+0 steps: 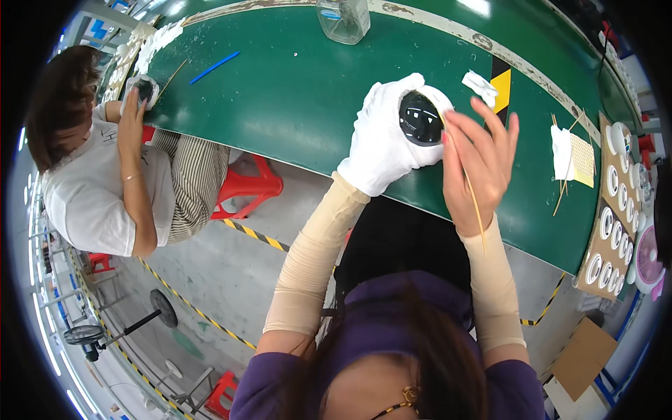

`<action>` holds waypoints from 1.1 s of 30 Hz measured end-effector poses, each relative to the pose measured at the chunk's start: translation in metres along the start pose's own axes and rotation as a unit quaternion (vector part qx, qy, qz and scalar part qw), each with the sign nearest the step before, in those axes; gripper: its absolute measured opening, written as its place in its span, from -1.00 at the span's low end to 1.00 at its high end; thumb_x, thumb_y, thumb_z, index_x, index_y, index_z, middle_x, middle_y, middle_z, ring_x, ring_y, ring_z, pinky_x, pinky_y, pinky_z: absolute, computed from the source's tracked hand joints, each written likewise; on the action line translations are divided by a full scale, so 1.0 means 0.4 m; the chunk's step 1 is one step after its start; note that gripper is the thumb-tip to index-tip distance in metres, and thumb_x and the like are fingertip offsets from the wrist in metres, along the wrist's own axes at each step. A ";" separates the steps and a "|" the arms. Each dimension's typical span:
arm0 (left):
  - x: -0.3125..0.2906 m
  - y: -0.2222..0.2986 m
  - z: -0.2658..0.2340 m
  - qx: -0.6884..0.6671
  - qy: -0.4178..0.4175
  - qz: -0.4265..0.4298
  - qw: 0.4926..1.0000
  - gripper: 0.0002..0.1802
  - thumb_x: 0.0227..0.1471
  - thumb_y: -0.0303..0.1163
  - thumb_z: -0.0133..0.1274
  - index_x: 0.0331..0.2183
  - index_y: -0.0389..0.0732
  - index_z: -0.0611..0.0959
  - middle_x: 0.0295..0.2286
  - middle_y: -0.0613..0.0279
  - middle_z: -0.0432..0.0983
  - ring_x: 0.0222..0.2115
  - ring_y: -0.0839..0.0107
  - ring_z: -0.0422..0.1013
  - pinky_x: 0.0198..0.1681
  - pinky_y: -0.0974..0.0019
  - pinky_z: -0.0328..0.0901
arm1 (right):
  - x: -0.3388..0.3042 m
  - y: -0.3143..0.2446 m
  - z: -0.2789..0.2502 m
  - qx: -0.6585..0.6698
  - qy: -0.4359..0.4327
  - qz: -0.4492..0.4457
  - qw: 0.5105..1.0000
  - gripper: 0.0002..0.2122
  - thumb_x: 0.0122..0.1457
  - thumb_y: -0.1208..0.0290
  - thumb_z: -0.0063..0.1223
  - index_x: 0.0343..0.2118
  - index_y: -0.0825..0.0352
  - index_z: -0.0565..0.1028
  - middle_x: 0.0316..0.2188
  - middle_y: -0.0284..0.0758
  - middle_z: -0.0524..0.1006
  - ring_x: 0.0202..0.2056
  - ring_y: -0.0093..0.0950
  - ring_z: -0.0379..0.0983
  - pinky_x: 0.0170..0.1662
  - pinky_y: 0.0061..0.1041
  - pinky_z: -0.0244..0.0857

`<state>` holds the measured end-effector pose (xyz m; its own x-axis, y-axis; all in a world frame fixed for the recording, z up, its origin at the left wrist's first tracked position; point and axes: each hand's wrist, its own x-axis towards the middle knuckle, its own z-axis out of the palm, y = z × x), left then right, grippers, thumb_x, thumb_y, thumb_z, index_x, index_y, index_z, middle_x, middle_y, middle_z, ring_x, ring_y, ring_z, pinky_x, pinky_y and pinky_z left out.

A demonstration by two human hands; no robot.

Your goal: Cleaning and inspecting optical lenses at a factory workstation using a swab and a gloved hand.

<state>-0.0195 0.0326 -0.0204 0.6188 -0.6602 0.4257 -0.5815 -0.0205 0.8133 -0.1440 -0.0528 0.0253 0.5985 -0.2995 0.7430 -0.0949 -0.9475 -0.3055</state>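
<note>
My left hand, in a white cloth glove, is closed around a round white housing with a glossy black dome facing up. Bare and ungloved, my right hand pinches a thin wooden stick. The stick's upper end meets the dome's right rim, by my thumb and forefinger, while its lower end points back over my wrist. My other right fingers are raised and spread. Part of the housing is hidden by the glove.
A crumpled white cloth lies on the green table. Farther right are a yellow pad with sticks and a board of white rings. A clear jar stands at the far edge. Leftward are a blue stick and a seated co-worker.
</note>
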 end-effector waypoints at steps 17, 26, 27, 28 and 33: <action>-0.014 0.011 0.022 0.060 0.062 -0.001 0.996 0.03 -0.48 -0.03 0.48 0.03 -0.23 0.39 -0.16 0.10 0.43 -0.14 0.05 0.35 -0.05 0.07 0.30 | 0.007 0.024 0.004 0.177 0.043 0.130 0.975 -0.91 0.13 0.65 0.10 -0.31 0.44 0.58 -0.25 -0.25 0.59 -0.12 -0.36 0.50 -0.01 -0.42 0.34; -0.026 0.040 -0.002 -0.034 -0.010 -0.038 0.999 0.21 -0.49 -0.24 0.52 0.19 -0.23 0.21 0.03 -0.05 0.32 0.07 0.03 0.31 0.07 0.11 0.31 | -0.043 0.055 -0.031 0.517 0.053 0.373 0.768 -0.90 0.25 0.58 0.01 -0.23 0.49 0.44 -0.27 -0.09 0.59 -0.32 -0.43 0.58 -0.18 -0.49 0.46; -0.020 0.052 -0.014 0.026 -0.023 0.011 0.999 0.18 -0.45 -0.30 0.52 0.20 -0.22 0.21 0.06 -0.01 0.28 0.06 0.09 0.31 0.09 0.15 0.29 | -0.051 0.055 -0.035 0.496 0.062 0.361 0.787 -0.89 0.25 0.58 0.02 -0.22 0.50 0.46 -0.30 -0.14 0.59 -0.32 -0.48 0.56 -0.21 -0.52 0.46; -0.016 0.059 -0.023 0.086 -0.038 0.060 0.994 0.15 -0.41 -0.36 0.51 0.20 -0.21 0.21 0.09 0.03 0.24 0.06 0.16 0.31 0.12 0.19 0.27 | -0.064 0.060 -0.043 0.500 0.068 0.362 0.784 -0.89 0.25 0.58 0.02 -0.22 0.50 0.46 -0.30 -0.14 0.59 -0.32 -0.48 0.56 -0.21 -0.52 0.46; -0.003 0.043 -0.018 0.134 -0.038 0.094 0.986 0.09 -0.42 -0.32 0.51 0.16 -0.19 0.29 0.06 0.07 0.26 0.00 0.19 0.35 0.06 0.20 0.31 | -0.106 0.061 -0.054 0.466 0.062 0.357 0.807 -0.87 0.26 0.56 0.02 -0.20 0.51 0.50 -0.34 -0.25 0.57 -0.33 -0.53 0.54 -0.19 -0.54 0.44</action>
<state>-0.0264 0.0382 -0.0041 0.4512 -0.7252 0.5200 -0.8071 -0.0829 0.5846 -0.1889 -0.0658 -0.0008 0.5663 -0.7954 0.2158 0.2945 -0.0493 -0.9544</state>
